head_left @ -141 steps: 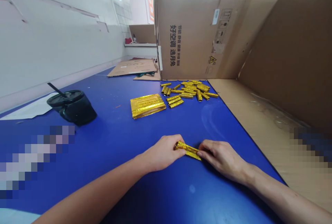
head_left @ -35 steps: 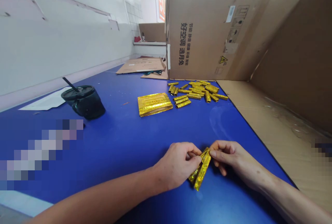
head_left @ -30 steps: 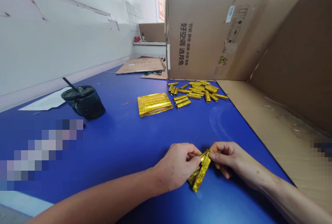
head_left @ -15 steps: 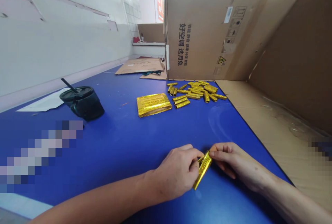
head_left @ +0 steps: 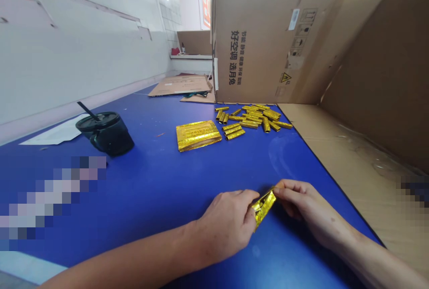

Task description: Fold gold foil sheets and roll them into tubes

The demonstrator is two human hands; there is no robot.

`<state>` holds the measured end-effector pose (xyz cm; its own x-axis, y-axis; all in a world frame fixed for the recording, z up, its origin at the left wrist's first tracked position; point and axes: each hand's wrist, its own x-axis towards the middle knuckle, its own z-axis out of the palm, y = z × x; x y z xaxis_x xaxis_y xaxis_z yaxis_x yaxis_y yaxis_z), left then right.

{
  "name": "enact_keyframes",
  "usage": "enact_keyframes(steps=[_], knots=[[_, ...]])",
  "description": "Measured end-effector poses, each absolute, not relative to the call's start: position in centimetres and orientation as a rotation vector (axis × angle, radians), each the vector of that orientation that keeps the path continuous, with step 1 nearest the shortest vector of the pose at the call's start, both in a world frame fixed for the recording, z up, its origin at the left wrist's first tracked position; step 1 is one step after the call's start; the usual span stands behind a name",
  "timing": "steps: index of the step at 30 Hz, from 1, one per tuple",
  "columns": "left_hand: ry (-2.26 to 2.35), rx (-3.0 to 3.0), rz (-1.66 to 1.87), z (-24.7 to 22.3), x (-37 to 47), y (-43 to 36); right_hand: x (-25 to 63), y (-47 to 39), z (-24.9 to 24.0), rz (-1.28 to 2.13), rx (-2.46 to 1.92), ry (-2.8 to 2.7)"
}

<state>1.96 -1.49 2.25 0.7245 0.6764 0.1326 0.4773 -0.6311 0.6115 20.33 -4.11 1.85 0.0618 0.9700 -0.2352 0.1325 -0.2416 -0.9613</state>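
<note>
Gold foil (head_left: 266,211), seemingly light, slick and easily creased, best held by its edges, sits between our left hand (head_left: 231,220), fingers closed on its nearer part, and right hand (head_left: 303,198), pinching its far tip, with a flat gold stack (head_left: 199,135) beyond our fingertips
</note>
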Motion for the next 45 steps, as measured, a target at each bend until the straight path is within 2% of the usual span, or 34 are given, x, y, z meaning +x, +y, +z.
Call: enact_keyframes(steps=[8, 23, 35, 45], knots=[[0.784, 2.355, 0.54, 2.3, 2.1, -1.4, 20.0, -4.1, 1.9, 1.498, -1.26, -0.909], [0.628, 2.384, 0.574, 2.5, 2.0, -1.7, 19.9, -4.2, 2.1, 1.484, -1.163, -0.829], [0.715, 2.128, 0.575, 3.0, 2.2, -1.8, 19.8, -4.1, 1.9, 1.49, -1.113, -0.839], [0.655, 2.254, 0.675, 2.7, 2.2, -2.1, 19.8, -4.3, 1.6, 1.526, -1.054, -0.788]])
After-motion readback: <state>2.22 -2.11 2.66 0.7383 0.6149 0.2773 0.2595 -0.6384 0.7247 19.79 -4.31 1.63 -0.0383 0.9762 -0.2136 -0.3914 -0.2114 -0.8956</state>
